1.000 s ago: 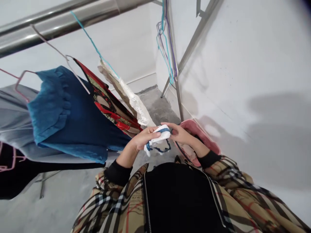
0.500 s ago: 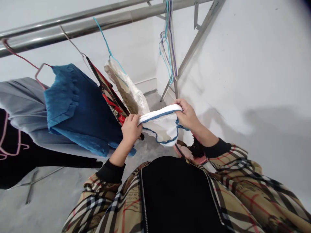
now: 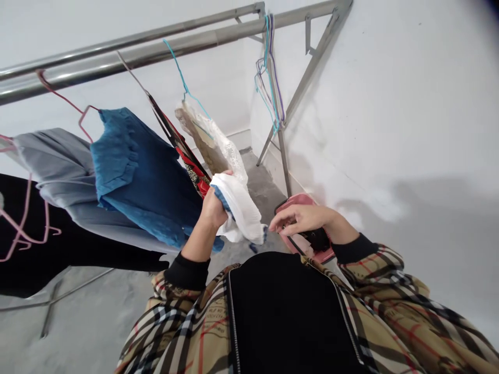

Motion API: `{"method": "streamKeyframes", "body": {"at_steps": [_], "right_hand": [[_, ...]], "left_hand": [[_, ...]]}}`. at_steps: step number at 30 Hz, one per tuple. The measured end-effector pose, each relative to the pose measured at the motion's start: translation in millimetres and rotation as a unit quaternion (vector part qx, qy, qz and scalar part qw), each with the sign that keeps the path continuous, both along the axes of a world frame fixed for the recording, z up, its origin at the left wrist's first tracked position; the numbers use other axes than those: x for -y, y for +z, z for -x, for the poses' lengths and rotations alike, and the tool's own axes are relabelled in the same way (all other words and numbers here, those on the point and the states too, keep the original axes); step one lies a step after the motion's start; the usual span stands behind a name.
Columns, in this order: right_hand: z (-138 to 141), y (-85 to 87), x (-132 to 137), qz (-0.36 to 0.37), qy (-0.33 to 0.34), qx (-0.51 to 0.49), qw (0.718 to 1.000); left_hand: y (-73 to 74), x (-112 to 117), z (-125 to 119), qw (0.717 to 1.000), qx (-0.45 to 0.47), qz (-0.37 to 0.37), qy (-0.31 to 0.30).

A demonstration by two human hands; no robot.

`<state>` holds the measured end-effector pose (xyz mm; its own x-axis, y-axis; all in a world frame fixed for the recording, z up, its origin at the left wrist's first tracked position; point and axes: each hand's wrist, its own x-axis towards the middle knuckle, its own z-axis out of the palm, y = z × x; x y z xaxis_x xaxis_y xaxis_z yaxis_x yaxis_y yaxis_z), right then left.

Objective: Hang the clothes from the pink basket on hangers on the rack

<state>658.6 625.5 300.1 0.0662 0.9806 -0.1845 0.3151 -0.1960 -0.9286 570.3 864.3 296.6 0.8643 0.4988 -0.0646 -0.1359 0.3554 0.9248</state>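
Observation:
My left hand [image 3: 212,208] is raised and shut on a bunched white cloth with blue piping [image 3: 238,208], which hangs down beside the hanging blue garment. My right hand [image 3: 302,218] is apart from the cloth, its fingers loosely spread and holding nothing. Beneath that hand sits a pink plastic basket [image 3: 307,200], with something dark inside it [image 3: 316,240]. My hand hides part of the basket's contents.
Several garments hang from wire hangers on a steel drying rack [image 3: 136,49], including a blue top [image 3: 144,182], a grey piece [image 3: 58,166] and a black piece [image 3: 23,228]. More bare hangers [image 3: 268,78] bunch near the upright. A white wall [image 3: 390,104] stands right, above a concrete floor [image 3: 265,187].
The white cloth, stretched between both hands earlier, is now bunched in my left hand. My right hand has let go and dropped toward the pink basket.

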Motion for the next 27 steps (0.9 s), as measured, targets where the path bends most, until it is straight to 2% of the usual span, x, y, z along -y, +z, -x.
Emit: {"method": "streamKeyframes", "body": {"at_steps": [3, 5, 8, 11, 13, 17, 20, 22, 24, 25, 27], "right_hand": [[14.8, -15.3, -18.7, -0.034, -0.136, 0.040, 0.989], [24.3, -24.1, -32.9, -0.069, -0.204, 0.064, 0.974], [32.3, -28.6, -43.2, -0.125, -0.265, 0.097, 0.951], [31.8, -24.6, -41.5, -0.161, -0.285, 0.119, 0.937], [29.9, -22.2, -43.6, -0.162, -0.283, 0.129, 0.936], [25.3, -21.7, -58.5, -0.149, -0.320, 0.152, 0.923], [15.1, -15.1, -55.1, -0.155, -0.336, 0.163, 0.915], [5.8, -4.6, -43.6, -0.179, -0.357, 0.177, 0.900], [-2.4, 9.3, -30.9, -0.215, -0.390, 0.195, 0.874], [-5.7, 16.7, -25.3, -0.230, -0.411, 0.204, 0.858], [-10.2, 30.7, -16.4, -0.252, -0.452, 0.225, 0.825]], "left_hand": [[5.5, -4.0, 6.9, 0.996, 0.020, 0.084, -0.032], [5.7, -9.3, 9.7, 0.996, 0.018, 0.080, -0.041], [4.2, -15.7, 12.1, 0.998, 0.016, 0.048, -0.038], [3.8, -17.6, 14.8, 0.999, 0.029, 0.028, -0.036], [4.6, -17.0, 17.2, 0.999, 0.029, 0.024, -0.037], [5.1, -19.1, 21.7, 0.999, 0.020, 0.040, -0.031], [0.3, -27.6, 22.9, 1.000, 0.016, 0.019, -0.012], [-5.1, -35.7, 23.0, 0.999, 0.012, -0.048, -0.002], [-10.1, -44.4, 23.6, 0.983, 0.006, -0.181, 0.000], [-11.7, -48.7, 24.2, 0.964, 0.002, -0.267, 0.002], [-13.1, -56.2, 26.0, 0.898, -0.015, -0.440, -0.001]]}}
